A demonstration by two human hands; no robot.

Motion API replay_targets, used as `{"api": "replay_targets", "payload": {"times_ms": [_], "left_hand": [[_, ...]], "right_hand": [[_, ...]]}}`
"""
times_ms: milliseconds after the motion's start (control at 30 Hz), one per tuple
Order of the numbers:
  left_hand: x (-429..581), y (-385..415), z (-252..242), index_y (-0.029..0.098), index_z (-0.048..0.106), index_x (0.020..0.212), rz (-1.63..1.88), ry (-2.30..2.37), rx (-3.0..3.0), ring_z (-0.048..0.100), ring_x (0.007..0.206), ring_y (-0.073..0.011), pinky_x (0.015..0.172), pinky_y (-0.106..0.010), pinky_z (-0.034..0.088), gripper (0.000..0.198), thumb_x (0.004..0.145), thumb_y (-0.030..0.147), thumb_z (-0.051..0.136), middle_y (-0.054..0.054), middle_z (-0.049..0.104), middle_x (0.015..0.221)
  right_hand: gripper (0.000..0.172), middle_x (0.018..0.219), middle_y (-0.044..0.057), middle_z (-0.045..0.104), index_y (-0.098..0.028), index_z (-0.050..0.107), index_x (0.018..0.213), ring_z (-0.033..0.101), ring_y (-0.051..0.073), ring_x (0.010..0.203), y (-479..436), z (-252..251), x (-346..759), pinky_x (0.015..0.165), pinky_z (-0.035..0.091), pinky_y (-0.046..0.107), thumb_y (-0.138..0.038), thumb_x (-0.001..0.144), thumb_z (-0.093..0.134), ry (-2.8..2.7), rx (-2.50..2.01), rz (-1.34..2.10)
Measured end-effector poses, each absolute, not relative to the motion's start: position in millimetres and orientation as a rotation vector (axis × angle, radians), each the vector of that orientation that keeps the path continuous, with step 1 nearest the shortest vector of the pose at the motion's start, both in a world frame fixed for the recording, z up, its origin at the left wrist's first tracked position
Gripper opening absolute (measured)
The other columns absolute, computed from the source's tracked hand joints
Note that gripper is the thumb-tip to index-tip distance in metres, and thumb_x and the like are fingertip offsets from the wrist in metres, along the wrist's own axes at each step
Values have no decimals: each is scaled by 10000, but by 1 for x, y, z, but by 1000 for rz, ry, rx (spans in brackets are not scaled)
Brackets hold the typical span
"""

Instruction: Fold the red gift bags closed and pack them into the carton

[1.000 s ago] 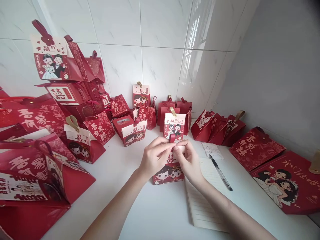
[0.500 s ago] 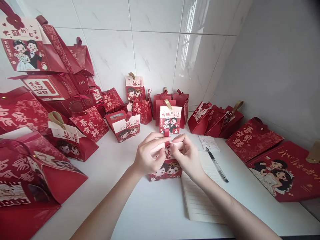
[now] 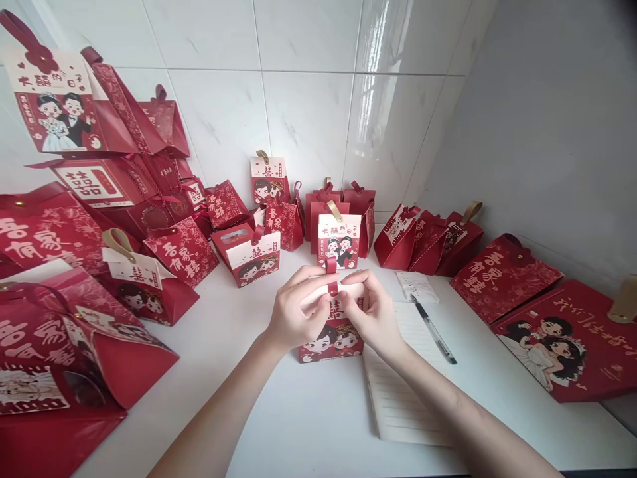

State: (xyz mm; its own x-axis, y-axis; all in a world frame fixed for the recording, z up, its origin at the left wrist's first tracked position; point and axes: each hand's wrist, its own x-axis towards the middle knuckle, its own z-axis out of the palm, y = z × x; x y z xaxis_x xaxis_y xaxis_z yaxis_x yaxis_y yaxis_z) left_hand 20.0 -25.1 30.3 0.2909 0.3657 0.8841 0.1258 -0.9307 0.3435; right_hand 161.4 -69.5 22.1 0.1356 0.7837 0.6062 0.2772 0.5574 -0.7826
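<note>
Red box (image 3: 331,340), upright (front nearest)

left hand (image 3: 297,317): bare | right hand (image 3: 377,322): bare | forearms (image 3: 223,405): slim, tapered (bare too, where visible)

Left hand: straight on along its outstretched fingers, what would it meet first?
Likely the right hand: the left hand points at it across the red strap on the gift box. Depth between the hands is unclear.

ruled notebook (image 3: 389,406) | clear-barrelled pen (image 3: 432,329) | dotted white packet (image 3: 418,287) | tiled wall (image 3: 308,40) | grey wall (image 3: 537,133)
</note>
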Motion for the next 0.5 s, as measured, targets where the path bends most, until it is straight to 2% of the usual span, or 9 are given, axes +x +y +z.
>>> {"api": "replay_targets", "payload": {"times_ms": [200, 500], "left_hand": [[19, -25, 29, 189, 648, 1037, 1690, 476, 2351, 621, 810, -162, 701, -277, 536, 304, 786, 99, 502, -56, 614, 923], [20, -24, 28, 182, 640, 1031, 1702, 480, 2357, 616, 819, -158, 720, -276, 531, 299, 783, 85, 504, -55, 613, 914]], "right_hand": [[91, 714, -11, 529, -219, 501, 833, 473, 138, 616, -69, 22, 161, 521, 379, 248, -303, 825, 535, -1441, -1016, 414], [73, 758, -5, 533, -224, 501, 841, 497, 154, 678, -69, 21, 162, 543, 384, 254, -265, 800, 546, -1456, -1025, 377]]}}
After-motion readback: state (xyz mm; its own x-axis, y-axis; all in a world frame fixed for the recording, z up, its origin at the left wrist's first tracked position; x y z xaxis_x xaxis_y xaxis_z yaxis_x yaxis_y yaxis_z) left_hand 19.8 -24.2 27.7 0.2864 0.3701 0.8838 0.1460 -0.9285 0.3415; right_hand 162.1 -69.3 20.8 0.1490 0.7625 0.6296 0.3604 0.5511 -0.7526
